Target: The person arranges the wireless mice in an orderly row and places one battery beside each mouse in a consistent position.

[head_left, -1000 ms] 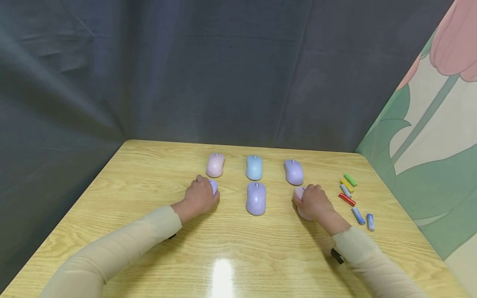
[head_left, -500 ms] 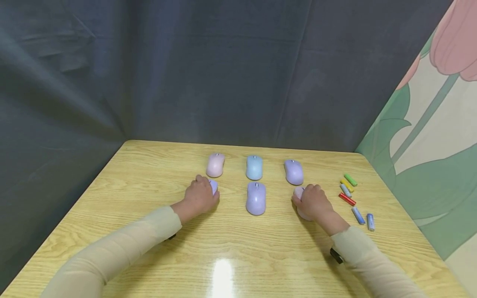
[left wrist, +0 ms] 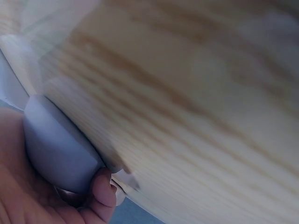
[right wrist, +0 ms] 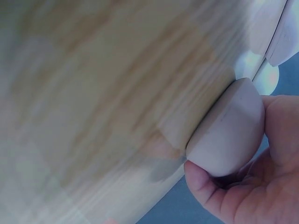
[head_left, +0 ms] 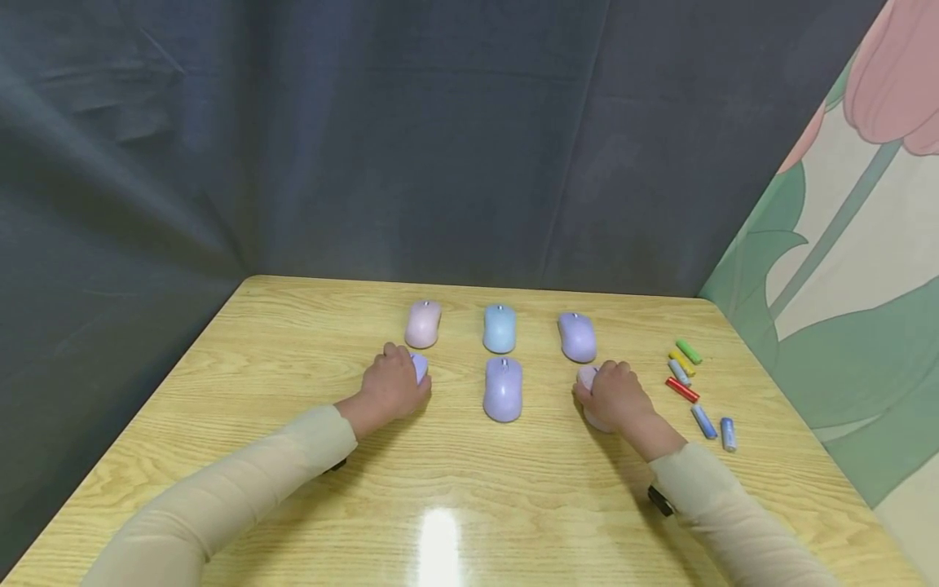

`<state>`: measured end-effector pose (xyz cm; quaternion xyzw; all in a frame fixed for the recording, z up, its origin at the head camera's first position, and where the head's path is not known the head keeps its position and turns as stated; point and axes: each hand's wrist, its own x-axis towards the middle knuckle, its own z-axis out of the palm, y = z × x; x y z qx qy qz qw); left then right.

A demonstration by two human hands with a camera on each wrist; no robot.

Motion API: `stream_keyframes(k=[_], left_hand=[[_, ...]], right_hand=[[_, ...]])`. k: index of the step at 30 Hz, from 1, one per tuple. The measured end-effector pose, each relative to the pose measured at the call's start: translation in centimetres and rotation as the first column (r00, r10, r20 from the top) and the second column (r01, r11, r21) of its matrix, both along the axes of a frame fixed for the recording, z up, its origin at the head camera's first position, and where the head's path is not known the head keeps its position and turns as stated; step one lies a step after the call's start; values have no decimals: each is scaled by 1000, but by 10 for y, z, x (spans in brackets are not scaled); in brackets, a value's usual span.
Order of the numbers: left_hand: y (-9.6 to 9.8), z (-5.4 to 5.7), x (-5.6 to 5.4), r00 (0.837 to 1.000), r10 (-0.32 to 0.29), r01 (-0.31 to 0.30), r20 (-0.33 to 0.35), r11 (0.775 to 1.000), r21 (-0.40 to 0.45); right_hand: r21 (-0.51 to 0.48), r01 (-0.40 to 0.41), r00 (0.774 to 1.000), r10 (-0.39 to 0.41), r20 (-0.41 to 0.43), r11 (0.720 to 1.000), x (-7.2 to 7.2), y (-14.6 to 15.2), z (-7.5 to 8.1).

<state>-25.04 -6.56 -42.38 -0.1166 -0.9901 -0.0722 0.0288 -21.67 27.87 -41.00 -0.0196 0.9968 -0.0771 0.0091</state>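
My left hand [head_left: 392, 383] grips a purple computer mouse [head_left: 421, 367] on the wooden table, left of the middle. In the left wrist view, fingers and thumb wrap the sides of that mouse [left wrist: 63, 144], which lies close against the tabletop. On the right, my right hand [head_left: 619, 398] holds a pale pink mouse [head_left: 588, 376], mostly covered from above. The right wrist view shows this pink mouse [right wrist: 229, 130] pinched between thumb and fingertips, its base at the wood. Between the hands lies another purple mouse [head_left: 503, 393], untouched.
Behind the hands, a pink mouse [head_left: 423, 325], a light blue mouse [head_left: 500, 330] and a purple mouse [head_left: 578, 338] form a row. Several small battery-like cylinders, among them a red one [head_left: 682, 390] and a green one [head_left: 689, 351], lie at right. A dark curtain [head_left: 440, 147] hangs behind the table.
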Motion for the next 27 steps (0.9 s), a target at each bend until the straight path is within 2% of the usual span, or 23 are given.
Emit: stream_keyframes(k=[27], left_hand=[[1, 3, 1, 999, 8, -7, 37, 1000, -17]], right_hand=[[-22, 36, 999, -36, 28, 999, -1, -3, 3]])
